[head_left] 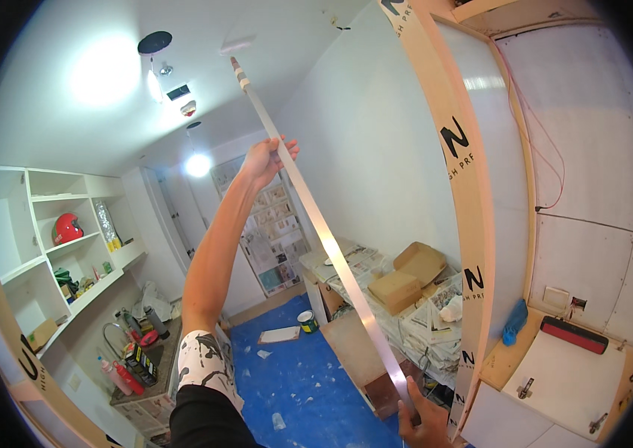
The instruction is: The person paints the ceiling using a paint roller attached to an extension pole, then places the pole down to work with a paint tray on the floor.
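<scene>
A long metal pole point(324, 231) runs slantwise from the lower right up to the ceiling. At its top end, bound with tape, a pale paint roller point(238, 46) lies against the white ceiling point(204, 22); its outline is faint. My left hand point(268, 160), arm raised, holds the upper part of the pole, with its fingertips showing beyond the far side. Low on the right, my right hand point(422, 414) is wrapped round the pole's bottom end, with the thumb along it.
Wooden frame posts point(466, 224) stand close on the right, beside a cabinet top point(566, 373). A newspaper-covered counter holds a cardboard box point(398, 287). Blue sheeting point(294, 381) covers the floor, with a paint can point(307, 322) on it. White shelves point(63, 183) and lit ceiling lamps point(198, 165) are left.
</scene>
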A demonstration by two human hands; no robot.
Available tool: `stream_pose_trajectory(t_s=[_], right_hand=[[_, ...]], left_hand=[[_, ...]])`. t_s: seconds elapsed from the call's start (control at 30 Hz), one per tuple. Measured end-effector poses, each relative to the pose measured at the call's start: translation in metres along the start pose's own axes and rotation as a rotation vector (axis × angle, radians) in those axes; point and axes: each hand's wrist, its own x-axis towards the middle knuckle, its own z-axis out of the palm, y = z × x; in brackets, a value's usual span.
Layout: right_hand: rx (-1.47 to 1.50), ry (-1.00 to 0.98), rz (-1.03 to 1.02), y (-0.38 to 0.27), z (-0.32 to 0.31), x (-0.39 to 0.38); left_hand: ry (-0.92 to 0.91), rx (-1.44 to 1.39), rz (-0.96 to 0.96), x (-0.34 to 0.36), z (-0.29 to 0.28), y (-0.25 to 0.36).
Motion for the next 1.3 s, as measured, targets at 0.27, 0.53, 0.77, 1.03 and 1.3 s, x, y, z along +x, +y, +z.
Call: stream_pose_trajectory(t_s=[0.27,0.53,0.77,1.03,1.3], right_hand=[[0.063,0.096,-0.022,-0.037,-0.022,-0.042],[-0.084,-0.013,0.157,-0.045,-0.112,-0.178],[-0.114,-0.043,0.123,-0.059,-0.149,-0.178],[-0.176,0.016,0.033,-0.078,-0.107,-0.064],[-0.218,0.054,-0.072,-0.068,-0.116,-0.077]], left_hand=[[-0.004,-0.01,0.088,-0.068,0.043,0.039],[-0.027,0.034,0.109,-0.193,0.157,0.079],[-0.033,0.013,0.104,-0.189,0.159,0.084],[-0.001,-0.072,0.057,-0.095,0.079,0.062],[-0.023,-0.048,0.115,-0.102,0.103,0.081]])
